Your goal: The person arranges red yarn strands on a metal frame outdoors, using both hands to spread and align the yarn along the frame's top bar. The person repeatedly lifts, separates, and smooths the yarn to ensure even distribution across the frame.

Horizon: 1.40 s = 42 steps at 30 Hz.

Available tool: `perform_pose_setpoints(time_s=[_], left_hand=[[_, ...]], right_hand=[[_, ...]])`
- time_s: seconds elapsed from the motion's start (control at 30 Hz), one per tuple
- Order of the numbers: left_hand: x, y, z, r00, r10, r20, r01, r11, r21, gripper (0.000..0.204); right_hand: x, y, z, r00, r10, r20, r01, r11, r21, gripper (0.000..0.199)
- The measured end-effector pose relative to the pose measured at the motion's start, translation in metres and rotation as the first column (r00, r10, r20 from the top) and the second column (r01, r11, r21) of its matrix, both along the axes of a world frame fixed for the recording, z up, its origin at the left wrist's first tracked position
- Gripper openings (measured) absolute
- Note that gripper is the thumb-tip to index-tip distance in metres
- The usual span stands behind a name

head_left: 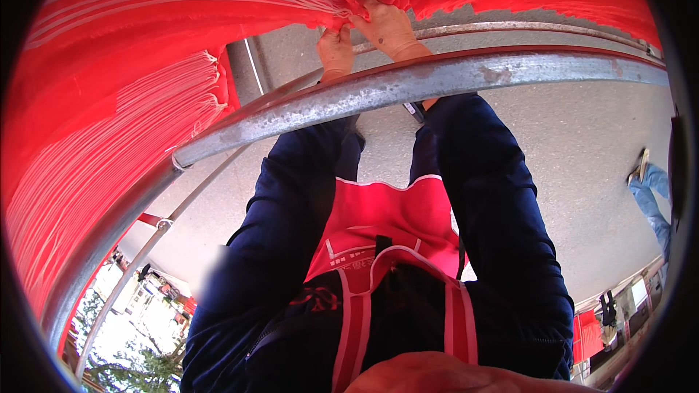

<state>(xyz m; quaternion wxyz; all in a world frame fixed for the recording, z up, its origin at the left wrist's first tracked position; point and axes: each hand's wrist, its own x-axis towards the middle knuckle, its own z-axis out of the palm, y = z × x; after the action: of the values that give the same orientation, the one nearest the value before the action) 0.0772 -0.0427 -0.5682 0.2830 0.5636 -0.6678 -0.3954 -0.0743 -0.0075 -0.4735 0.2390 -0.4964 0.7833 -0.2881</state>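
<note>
Red fabric [145, 65] bunches at the top of my view, and I see both hands gripping its frayed lower edge: my left hand [336, 49] pinched shut on a fold, my right hand [389, 29] closed on the gathered cloth beside it. Just below them a galvanised metal pipe [437, 76] crosses over my dark blue sleeves [495, 196], concrete floor [582, 145] beyond.
</note>
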Motion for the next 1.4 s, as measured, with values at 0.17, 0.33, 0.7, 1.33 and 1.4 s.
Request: perform_pose_setpoints(time_s=[0.17, 0.33, 0.7, 1.33, 1.4], left_hand=[[0.004, 0.004, 0.009, 0.988, -0.046, 0.147, 0.041, 0.998, 0.042, 0.017], [0.012, 0.006, 0.020, 0.839, 0.409, -0.359, -0.188, 0.836, 0.515, 0.011], [0.055, -0.046, 0.035, 0.403, 0.684, -0.609, -0.504, 0.721, 0.476, 0.007], [0.083, -0.062, 0.044, 0.395, 0.745, -0.538, -0.808, 0.560, 0.182, 0.021], [0.086, -0.066, 0.049, 0.466, 0.734, -0.494, -0.828, 0.558, 0.049, 0.020]], right_hand=[[0.009, -0.010, -0.067, 0.995, -0.074, 0.072, 0.073, 0.997, 0.007, 0.038], [0.010, -0.017, -0.094, 0.571, -0.297, 0.765, 0.305, 0.942, 0.137, 0.021], [-0.041, 0.017, -0.096, 0.188, -0.151, 0.971, 0.807, 0.586, -0.065, 0.010], [-0.057, 0.095, -0.043, 0.384, -0.525, 0.760, 0.909, 0.360, -0.211, 0.019], [-0.061, 0.096, -0.037, 0.376, -0.542, 0.752, 0.917, 0.335, -0.217, 0.021]])
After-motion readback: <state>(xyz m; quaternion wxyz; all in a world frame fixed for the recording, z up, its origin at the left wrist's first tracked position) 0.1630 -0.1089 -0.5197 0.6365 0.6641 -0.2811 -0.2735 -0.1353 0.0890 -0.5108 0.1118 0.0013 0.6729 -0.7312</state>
